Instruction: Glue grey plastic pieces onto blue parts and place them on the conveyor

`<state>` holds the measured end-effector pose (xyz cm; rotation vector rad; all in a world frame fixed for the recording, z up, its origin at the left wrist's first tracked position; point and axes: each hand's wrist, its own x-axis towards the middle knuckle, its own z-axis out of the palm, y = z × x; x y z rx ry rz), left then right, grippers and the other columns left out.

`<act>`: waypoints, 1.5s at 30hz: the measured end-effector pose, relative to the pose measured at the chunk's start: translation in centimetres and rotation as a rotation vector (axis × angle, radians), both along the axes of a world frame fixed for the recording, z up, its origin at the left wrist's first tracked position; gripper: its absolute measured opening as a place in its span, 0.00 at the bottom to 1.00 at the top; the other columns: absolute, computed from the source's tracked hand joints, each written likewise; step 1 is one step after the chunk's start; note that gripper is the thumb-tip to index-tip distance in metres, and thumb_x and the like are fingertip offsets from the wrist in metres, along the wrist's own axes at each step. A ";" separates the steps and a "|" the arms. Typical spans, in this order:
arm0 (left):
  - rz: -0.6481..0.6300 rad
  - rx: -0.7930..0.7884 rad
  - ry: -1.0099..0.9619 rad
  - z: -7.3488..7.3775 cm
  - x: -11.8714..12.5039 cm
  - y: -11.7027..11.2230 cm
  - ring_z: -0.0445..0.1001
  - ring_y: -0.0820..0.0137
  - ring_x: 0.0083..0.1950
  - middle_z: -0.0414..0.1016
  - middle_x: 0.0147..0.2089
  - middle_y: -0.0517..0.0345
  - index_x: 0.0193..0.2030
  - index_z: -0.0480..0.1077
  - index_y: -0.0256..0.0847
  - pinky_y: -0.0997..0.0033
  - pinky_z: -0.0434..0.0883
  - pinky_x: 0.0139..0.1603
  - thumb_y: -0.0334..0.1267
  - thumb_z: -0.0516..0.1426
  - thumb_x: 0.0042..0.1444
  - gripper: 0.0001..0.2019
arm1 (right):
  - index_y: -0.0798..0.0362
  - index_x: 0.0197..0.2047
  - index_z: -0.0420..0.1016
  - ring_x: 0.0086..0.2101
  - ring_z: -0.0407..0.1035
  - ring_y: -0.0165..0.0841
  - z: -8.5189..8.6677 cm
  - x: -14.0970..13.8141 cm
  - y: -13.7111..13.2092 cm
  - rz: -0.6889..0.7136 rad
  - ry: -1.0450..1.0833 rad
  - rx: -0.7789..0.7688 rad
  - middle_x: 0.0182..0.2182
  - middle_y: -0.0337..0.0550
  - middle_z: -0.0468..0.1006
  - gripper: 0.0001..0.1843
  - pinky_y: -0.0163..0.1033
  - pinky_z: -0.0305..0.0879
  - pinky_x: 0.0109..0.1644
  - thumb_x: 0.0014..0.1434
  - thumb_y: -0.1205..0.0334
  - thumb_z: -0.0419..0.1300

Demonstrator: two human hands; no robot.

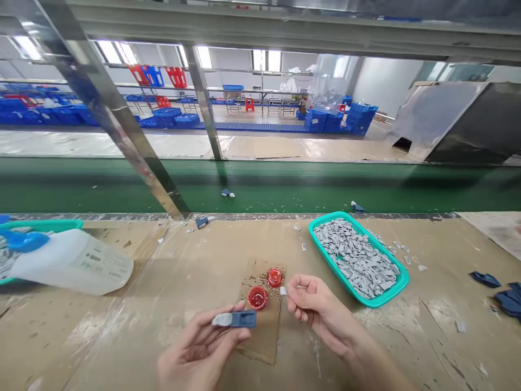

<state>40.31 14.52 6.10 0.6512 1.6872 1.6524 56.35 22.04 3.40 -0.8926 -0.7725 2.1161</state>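
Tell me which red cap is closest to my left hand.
The front red cap, beside the blue part the left hand holds; the other cap lies farther back.

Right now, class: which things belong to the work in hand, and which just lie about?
In hand: blue part in left hand; grey piece in right hand; red caps; teal tray.
Lying about: white jug; blue scraps; stray part on belt.

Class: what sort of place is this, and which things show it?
Likely a factory assembly line: green conveyor belt, teal tray of small grey parts, stacked blue crates behind.
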 end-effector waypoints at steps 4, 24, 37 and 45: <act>-0.054 0.015 0.002 -0.1 0.5 0.1 0.79 0.60 0.35 0.81 0.32 0.55 0.28 0.76 0.40 0.69 0.78 0.38 0.34 0.67 0.34 0.10 | 0.56 0.30 0.69 0.19 0.59 0.22 0.4 -0.4 -0.9 0.060 -0.046 0.053 0.20 0.39 0.74 0.15 0.26 0.51 0.23 0.49 0.56 0.69; -0.251 0.042 0.171 -1.9 0.0 0.2 0.79 0.65 0.29 0.81 0.33 0.58 0.30 0.80 0.47 0.76 0.77 0.32 0.34 0.66 0.39 0.08 | 0.51 0.33 0.57 0.19 0.65 0.26 -0.5 -1.1 -1.2 0.207 -0.165 0.216 0.18 0.37 0.76 0.22 0.29 0.57 0.24 0.49 0.50 0.67; -0.632 0.027 0.242 -3.9 -2.0 5.5 0.69 0.65 0.56 0.73 0.53 0.54 0.58 0.63 0.46 0.67 0.64 0.58 0.42 0.58 0.54 0.24 | 0.49 0.42 0.68 0.34 0.70 0.35 0.8 5.1 3.0 -0.239 -0.776 0.617 0.33 0.41 0.77 0.12 0.39 0.63 0.38 0.59 0.52 0.56; -0.726 -0.059 1.071 -2.8 -6.4 17.1 0.72 0.67 0.47 0.74 0.47 0.49 0.64 0.55 0.35 0.62 0.63 0.55 0.33 0.44 0.58 0.26 | 0.46 0.40 0.78 0.44 0.60 0.45 -2.7 10.9 8.1 -0.329 -1.616 0.838 0.37 0.46 0.74 0.09 0.44 0.57 0.44 0.55 0.63 0.61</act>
